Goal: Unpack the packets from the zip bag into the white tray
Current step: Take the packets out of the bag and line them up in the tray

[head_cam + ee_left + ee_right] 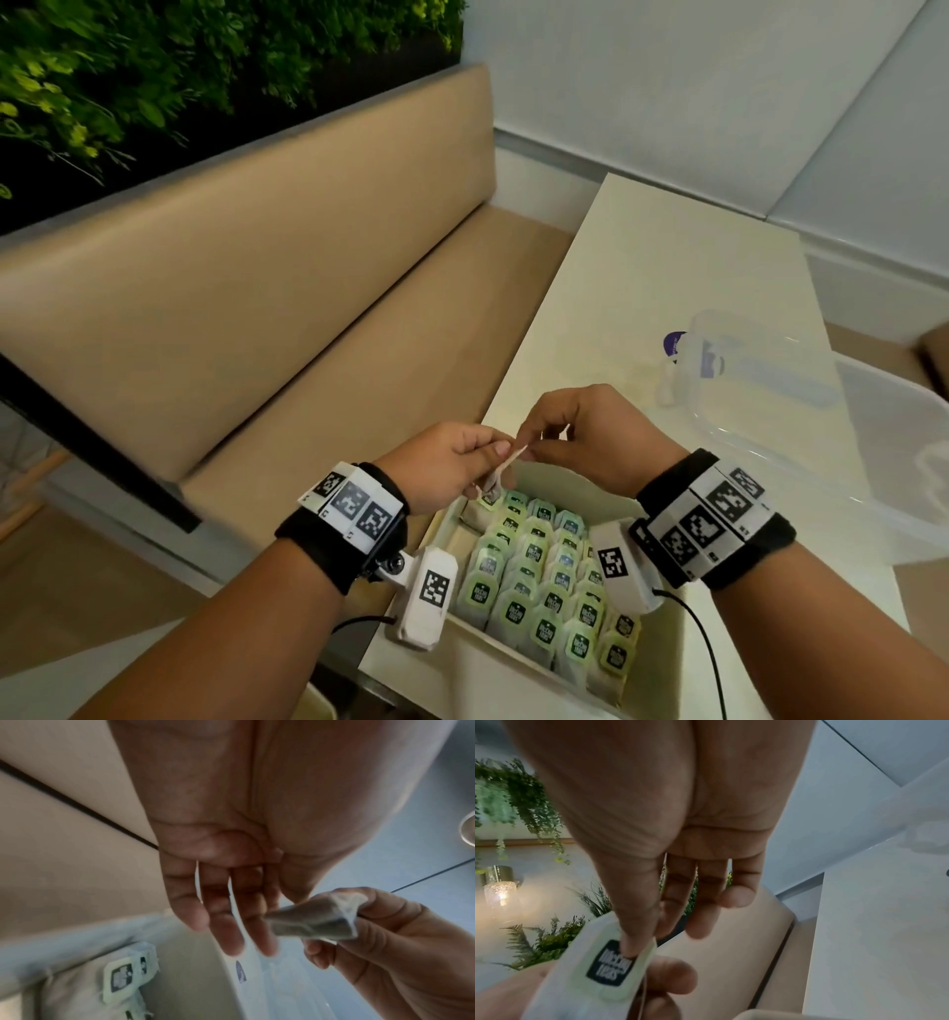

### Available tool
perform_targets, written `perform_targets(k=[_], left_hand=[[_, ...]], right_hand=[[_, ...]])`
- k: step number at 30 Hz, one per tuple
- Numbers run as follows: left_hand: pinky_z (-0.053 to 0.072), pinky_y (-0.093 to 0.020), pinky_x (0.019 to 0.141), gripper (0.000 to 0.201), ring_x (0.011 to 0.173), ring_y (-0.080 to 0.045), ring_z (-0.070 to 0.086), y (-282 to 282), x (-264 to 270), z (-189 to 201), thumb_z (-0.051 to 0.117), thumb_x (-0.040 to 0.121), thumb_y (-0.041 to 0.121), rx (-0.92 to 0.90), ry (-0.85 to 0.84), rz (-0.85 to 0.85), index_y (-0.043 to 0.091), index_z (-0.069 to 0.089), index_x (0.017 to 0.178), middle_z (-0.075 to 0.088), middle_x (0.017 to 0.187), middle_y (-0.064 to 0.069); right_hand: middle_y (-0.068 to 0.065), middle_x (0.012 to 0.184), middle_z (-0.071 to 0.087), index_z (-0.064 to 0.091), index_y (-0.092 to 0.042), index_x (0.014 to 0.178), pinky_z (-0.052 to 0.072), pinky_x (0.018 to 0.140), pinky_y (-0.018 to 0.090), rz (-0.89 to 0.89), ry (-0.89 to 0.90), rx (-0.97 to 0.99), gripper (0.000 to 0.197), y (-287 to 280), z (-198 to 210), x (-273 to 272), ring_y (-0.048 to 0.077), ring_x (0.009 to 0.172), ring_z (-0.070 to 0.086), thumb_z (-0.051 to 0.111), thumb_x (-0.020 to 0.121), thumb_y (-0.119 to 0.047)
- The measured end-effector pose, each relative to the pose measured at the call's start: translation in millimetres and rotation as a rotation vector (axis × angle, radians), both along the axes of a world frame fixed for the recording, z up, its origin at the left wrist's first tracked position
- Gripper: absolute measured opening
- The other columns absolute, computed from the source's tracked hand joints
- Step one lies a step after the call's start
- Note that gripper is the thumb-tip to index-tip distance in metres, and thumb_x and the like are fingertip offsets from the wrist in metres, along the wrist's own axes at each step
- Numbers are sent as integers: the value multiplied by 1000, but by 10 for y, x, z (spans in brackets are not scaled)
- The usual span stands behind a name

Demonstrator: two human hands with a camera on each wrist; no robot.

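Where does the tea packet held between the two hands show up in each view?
Head: tea packet at centre, pinched by left hand and right hand above the white tray.
Left wrist: right of centre, in the right hand's fingers.
Right wrist: bottom left, under the thumb.
Shared landmark: beige bench.
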State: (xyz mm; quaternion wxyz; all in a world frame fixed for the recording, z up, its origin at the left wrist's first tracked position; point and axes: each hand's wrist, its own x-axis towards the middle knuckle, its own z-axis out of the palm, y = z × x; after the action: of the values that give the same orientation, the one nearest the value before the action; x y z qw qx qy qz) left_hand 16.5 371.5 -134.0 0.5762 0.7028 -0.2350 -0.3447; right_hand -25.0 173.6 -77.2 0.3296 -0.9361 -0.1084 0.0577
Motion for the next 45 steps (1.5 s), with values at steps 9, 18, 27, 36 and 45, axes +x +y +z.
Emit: perform_targets(k=[9,18,27,36,45], left_hand=[[51,-28,89,36,93,-11,64,208,78,-319,72,84,41,575,-246,77,23,66,115,67,99,8],[56,-36,87,44,84,-18,68,157,7,-302,67,89,38,645,-263,48,16,61,127,70,106,-3],[56,-33,86,41,91,-21,69,119,1,-249,67,89,35,723,-301,27,16,61,125,71,106,-5],[52,-31,89,43,100,-21,65,90,-16,-201,65,91,37,754,-310,24,15,60,128,68,114,-4],[49,-27,79,37,97,-23,66,56,-5,-138,62,93,36,813,-339,-30,14,62,124,68,114,-6]], right_hand=[[-7,83,67,66,-22,88,53,76,27,51,384,-329,5,268,-512,75,12,74,65,66,88,-17],[7,91,74,65,-17,89,59,71,31,-98,596,-377,4,441,-974,206,24,84,73,63,90,-15],[-7,68,67,63,-22,84,48,50,21,-32,760,-213,10,492,-860,176,8,59,65,67,89,-15],[-1,72,64,66,-12,100,48,44,20,-181,672,-274,16,487,-1072,338,12,57,63,70,84,-16],[7,109,71,68,-12,115,57,90,37,-70,589,-553,33,542,-1106,351,23,98,68,63,91,-33]])
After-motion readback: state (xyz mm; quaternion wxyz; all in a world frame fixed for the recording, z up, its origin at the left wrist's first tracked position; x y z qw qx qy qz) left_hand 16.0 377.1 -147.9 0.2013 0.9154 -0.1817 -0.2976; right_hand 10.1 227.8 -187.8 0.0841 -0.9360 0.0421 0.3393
